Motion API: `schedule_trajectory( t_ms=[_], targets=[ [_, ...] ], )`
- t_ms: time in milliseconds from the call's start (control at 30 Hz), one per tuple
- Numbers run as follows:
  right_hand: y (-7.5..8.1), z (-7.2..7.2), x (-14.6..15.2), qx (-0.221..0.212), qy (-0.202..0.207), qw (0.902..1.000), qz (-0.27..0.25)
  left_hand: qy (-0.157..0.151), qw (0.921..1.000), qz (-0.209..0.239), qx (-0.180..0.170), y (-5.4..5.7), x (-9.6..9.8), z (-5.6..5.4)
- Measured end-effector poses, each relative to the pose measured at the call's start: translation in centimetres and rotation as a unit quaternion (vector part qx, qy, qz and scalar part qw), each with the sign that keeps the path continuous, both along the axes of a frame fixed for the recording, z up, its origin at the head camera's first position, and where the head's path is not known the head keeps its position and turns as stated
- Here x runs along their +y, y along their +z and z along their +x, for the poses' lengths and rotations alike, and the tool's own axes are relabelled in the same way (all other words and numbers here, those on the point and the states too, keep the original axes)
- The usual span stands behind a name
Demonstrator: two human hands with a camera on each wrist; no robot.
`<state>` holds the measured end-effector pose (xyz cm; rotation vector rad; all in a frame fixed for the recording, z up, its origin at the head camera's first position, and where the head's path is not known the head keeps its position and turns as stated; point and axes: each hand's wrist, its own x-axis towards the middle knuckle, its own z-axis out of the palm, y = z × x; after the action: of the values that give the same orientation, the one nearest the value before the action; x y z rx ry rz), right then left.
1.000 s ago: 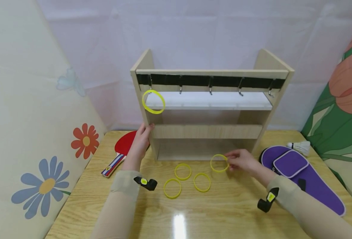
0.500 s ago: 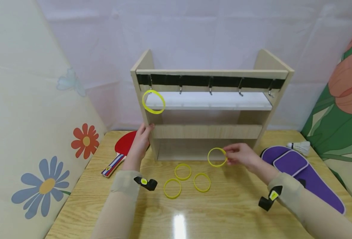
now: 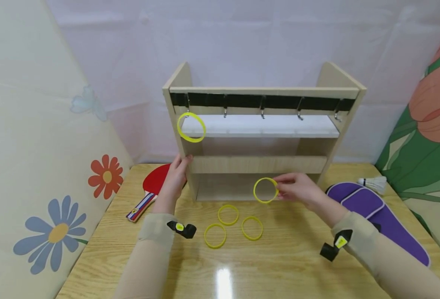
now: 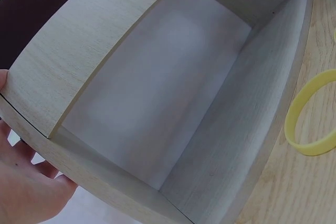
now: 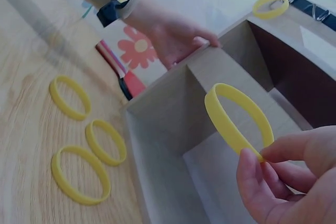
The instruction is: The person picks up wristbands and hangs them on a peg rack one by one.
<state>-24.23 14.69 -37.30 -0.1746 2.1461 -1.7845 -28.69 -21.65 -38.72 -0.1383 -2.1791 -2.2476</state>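
My right hand (image 3: pixel 298 190) pinches a yellow silicone wristband (image 5: pixel 239 124) between thumb and fingers. It holds the band in front of the lower opening of a wooden shelf (image 3: pixel 259 165). My left hand (image 3: pixel 174 178) grips the shelf's left side panel, thumb at the front edge and fingers on the outer side, as the left wrist view shows. Another yellow wristband (image 3: pixel 181 132) hangs from the leftmost of several metal hooks on a black strip (image 3: pixel 244 101) along the shelf's top board. On the table before the shelf lie three more bands, one of them the nearest wristband (image 3: pixel 215 248).
A red table tennis bat (image 3: pixel 156 180) lies left of the shelf, partly behind my left hand. To the right are a purple racket case (image 3: pixel 395 230), partly covered by my right arm, and a white shuttlecock (image 3: pixel 376 185). A pale cloth (image 3: pixel 257 41) hangs behind.
My right hand has lifted its wristband up and to the left, from near the tabletop to before the shelf's lower opening. My left hand keeps its grip on the side panel.
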Motion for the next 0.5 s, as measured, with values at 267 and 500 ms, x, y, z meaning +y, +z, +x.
schedule_trajectory(
  t_ms=[267,500],
  targets=[
    [2.0,0.0,-1.0,0.004,-0.012,0.9993,-0.035,0.001,1.0000,-0.005,-0.004,0.2,0.0,0.2],
    [4.0,-0.2,-2.0,0.009,-0.023,0.9959,-0.087,0.000,1.0000,-0.005,-0.002,0.2,0.0,0.3]
  ],
)
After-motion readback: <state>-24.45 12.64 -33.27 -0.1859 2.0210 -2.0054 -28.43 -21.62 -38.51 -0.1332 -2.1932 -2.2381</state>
